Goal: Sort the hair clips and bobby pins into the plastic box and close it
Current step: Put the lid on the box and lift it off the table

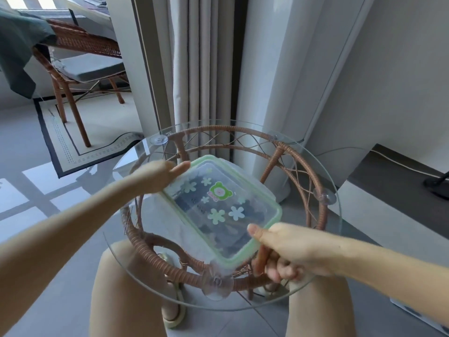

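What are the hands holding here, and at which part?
Both hold the plastic box, lid on. The left hand grips its far left corner; the right hand grips the near right corner, thumb on the green rim.

Clear rectangular plastic box (222, 210) on the round glass table (335, 215), set diagonally near the table's centre; green-rimmed lid (275, 218) with flower and bear stickers lies on top; dark clips show blurred inside.

Plastic box (222, 210) on glass table (335, 215), lid on. Left hand (160, 176) at far-left corner, right hand (289, 249) at near-right corner. Chair (80, 69) far left.
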The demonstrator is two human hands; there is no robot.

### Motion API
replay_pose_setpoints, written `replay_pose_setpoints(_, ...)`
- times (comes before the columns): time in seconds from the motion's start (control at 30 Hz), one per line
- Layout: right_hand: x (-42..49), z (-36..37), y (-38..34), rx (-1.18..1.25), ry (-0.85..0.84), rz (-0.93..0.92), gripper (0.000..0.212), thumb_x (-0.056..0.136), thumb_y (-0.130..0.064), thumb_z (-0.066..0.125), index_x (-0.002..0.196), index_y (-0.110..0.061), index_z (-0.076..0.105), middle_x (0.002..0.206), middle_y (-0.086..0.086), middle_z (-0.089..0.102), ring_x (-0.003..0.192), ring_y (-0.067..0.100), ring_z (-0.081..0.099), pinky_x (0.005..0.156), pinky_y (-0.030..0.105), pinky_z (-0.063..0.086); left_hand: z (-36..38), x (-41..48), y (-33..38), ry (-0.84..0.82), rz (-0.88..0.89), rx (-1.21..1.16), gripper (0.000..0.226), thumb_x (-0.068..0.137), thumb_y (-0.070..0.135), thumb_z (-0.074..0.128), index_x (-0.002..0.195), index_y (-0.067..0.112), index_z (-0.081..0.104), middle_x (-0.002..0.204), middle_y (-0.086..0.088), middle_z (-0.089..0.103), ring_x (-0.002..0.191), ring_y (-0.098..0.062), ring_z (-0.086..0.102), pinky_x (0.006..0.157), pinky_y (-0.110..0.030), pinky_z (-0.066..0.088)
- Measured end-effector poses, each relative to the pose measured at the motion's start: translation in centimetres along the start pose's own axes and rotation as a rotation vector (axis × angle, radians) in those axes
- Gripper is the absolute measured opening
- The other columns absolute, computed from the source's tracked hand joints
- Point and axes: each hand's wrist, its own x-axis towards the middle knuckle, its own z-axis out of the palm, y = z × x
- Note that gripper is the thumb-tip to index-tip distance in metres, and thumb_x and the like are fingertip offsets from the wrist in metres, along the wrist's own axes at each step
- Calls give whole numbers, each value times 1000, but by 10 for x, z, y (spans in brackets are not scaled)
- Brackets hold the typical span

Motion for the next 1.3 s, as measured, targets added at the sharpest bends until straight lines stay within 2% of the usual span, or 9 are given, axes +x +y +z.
replay_pose_setpoints(0.13, -8, 27, -12, -22, -109, -77, 68, 93, -57, 25, 65, -9, 65, 40, -2, 56, 27, 4, 38, 29, 13, 26, -5, 26, 18, 379, 129, 242, 67, 75, 73, 33, 74, 9, 54, 75, -7, 60, 62, -21, 55, 53, -29, 44)
replay_pose_setpoints(0.27, -17, 6, -25, -339, 573, -332, 56, 88, -59, 32, 65, -15, 58, 53, -3, 58, 48, 11, 54, 49, 25, 44, 9, -11, 26, 622, 93, 185, 48, 88, 52, 42, 74, 6, 46, 74, -9, 52, 69, -30, 51, 59, -34, 34)
replay_pose_setpoints(0.37, -3, -10, -24, -801, 855, -290, 50, 88, -61, 28, 72, -17, 46, 66, -4, 51, 65, 18, 52, 46, 25, 30, 22, -55, 18, 541, -33, 315, 55, 89, 58, 32, 63, 11, 45, 58, -3, 44, 51, -23, 42, 48, -28, 29)
replay_pose_setpoints(0.5, 19, -14, -20, -955, 683, -221, 53, 92, -59, 19, 60, -19, 36, 59, -3, 43, 63, 19, 50, 49, 29, 31, 36, -90, 14, 294, -74, 260, 68, 88, 63, 16, 46, 13, 36, 46, -2, 43, 43, -19, 43, 45, -26, 35)
replay_pose_setpoints(0.73, 33, -34, -12, -643, 397, -282, 66, 90, -61, 22, 52, -11, 39, 50, 3, 43, 49, 19, 44, 54, 28, 36, 45, -84, 19, 150, -14, -28, 63, 97, 42, 12, 53, 8, 42, 78, -24, 66, 75, -33, 62, 73, -36, 47)
replay_pose_setpoints(0.83, 38, -31, -9, -287, 224, -311, 70, 89, -63, 25, 83, -7, 67, 65, -9, 70, 64, 1, 63, 71, 17, 47, 54, -81, 9, 97, -26, -218, 66, 94, 50, 13, 59, 5, 46, 68, -18, 57, 75, -38, 63, 73, -41, 49)
replay_pose_setpoints(0.97, 31, -20, -2, -19, 227, -332, 66, 89, -53, 35, 76, 6, 59, 37, -11, 45, 34, 1, 39, 46, 14, 31, 55, -81, 0, 72, -60, -417, 89, 76, 73, 9, 75, 0, 61, 75, -26, 62, 74, -37, 63, 78, -48, 49)
replay_pose_setpoints(1.1, 27, 12, 7, 278, 110, -242, 57, 87, -44, 54, 93, 12, 64, 69, 17, 63, 46, 16, 54, 41, 21, 43, 49, -83, -7, 68, -228, -702, 64, 91, 56, 31, 91, 4, 69, 94, -15, 70, 88, -32, 67, 89, -43, 51)
replay_pose_setpoints(1.3, 36, 72, -20, 710, 95, -225, 37, 85, -27, 62, 85, 10, 60, 60, 20, 64, 47, 25, 64, 43, 25, 53, 47, -134, -35, 274, -376, -1073, 31, 87, 41, 55, 88, 11, 58, 96, -16, 59, 82, -23, 58, 78, -34, 48)
